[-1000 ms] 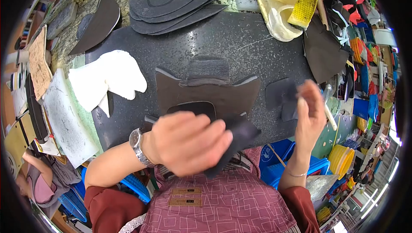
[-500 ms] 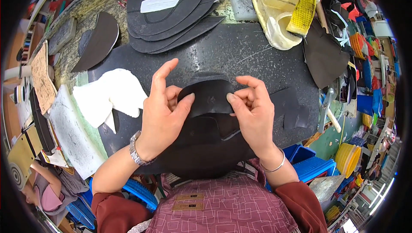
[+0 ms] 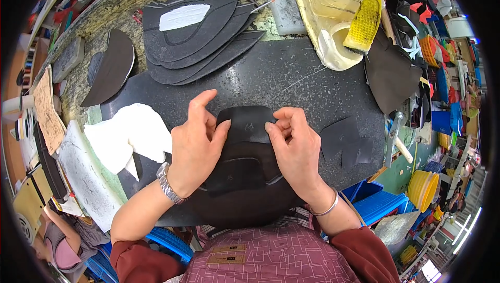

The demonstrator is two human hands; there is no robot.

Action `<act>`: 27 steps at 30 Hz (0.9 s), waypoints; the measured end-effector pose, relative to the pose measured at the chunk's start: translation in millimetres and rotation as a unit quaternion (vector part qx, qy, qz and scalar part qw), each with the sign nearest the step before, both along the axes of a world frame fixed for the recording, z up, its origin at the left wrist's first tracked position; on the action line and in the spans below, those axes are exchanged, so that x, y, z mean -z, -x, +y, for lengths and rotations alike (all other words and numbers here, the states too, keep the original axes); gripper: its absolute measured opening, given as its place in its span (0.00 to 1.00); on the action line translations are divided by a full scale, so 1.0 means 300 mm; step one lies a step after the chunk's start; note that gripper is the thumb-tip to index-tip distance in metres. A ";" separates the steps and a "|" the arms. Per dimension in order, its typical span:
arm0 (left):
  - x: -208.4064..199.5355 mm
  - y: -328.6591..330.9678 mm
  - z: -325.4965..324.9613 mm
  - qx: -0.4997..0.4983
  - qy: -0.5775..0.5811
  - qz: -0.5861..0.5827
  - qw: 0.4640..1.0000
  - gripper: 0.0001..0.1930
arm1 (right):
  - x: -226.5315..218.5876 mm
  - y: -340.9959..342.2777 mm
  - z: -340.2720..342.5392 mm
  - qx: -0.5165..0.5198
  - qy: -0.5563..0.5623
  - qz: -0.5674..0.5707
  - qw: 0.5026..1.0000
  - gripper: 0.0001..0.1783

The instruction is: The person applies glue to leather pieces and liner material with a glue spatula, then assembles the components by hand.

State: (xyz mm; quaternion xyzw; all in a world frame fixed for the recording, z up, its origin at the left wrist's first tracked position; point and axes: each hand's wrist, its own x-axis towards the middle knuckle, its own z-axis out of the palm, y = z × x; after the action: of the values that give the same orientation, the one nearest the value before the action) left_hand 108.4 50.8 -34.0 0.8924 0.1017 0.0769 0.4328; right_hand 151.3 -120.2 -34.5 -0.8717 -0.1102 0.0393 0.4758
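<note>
A small black leather-like piece (image 3: 249, 121) with rounded upper corners is held by its two sides. My left hand (image 3: 195, 145) pinches the left edge between thumb and fingers, its index finger raised. At the right edge, the thumb and curled fingers of my right hand (image 3: 297, 150) grip the same piece. Its lower edge meets a larger dark brown piece (image 3: 245, 202), which spreads over the table's near edge towards my lap. A black flap-shaped patch (image 3: 229, 176) shows on that larger piece. The fingers behind the small piece are partly hidden.
Stacked dark curved panels (image 3: 192, 38) lie at the far side of the black work surface (image 3: 260, 85). White cut pieces (image 3: 130, 134) are on the left. A yellow brush-like tool (image 3: 364, 22) rests in a cream container (image 3: 336, 48). A hammer (image 3: 400, 137) and blue crates (image 3: 380, 207) are at right.
The small black piece was arched between my hands and now looks flatter, its face turned more upward. The view has shifted slightly. Both hands keep their grip.
</note>
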 end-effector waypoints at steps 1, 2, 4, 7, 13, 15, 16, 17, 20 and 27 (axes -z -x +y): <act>-0.003 -0.003 -0.001 0.000 -0.001 0.000 1.000 0.28 | 0.001 -0.003 0.001 -0.005 0.004 -0.011 1.000 0.10; -0.009 -0.006 -0.004 0.010 -0.026 0.004 1.000 0.27 | 0.007 -0.004 0.002 -0.005 0.003 -0.010 1.000 0.10; -0.014 -0.011 -0.011 0.020 -0.051 0.007 0.998 0.26 | 0.022 -0.009 0.000 -0.040 0.026 -0.092 0.995 0.06; -0.026 0.001 -0.014 0.067 -0.232 -0.046 0.969 0.25 | 0.005 -0.012 0.005 -0.076 0.075 -0.113 0.988 0.06; -0.060 -0.080 0.159 0.036 -0.355 -0.149 0.922 0.27 | -0.093 -0.040 -0.086 -0.056 0.153 -0.147 0.976 0.19; -0.071 -0.108 0.365 -0.035 -0.374 -0.149 0.915 0.28 | -0.121 -0.064 -0.189 0.011 0.177 -0.194 0.965 0.16; -0.048 -0.128 0.468 -0.072 -0.386 -0.102 0.914 0.31 | -0.124 -0.075 -0.238 0.023 0.242 -0.167 0.955 0.18; -0.033 -0.139 0.557 -0.105 -0.371 -0.025 0.922 0.35 | -0.124 -0.091 -0.271 0.022 0.316 -0.195 0.928 0.20; 0.030 -0.194 0.707 -0.054 -0.218 0.123 0.967 0.41 | -0.073 -0.124 -0.369 0.007 0.356 -0.149 0.922 0.24; -0.045 -0.193 0.757 -0.131 -0.440 0.003 0.889 0.11 | -0.069 -0.122 -0.361 -0.029 0.284 -0.306 0.908 0.12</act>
State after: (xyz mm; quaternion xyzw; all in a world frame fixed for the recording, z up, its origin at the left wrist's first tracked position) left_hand 166.3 277.8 -20.4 0.9703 0.1747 0.1666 -0.0183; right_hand 188.0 -228.6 -13.7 -0.9357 -0.2598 -0.1859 0.1500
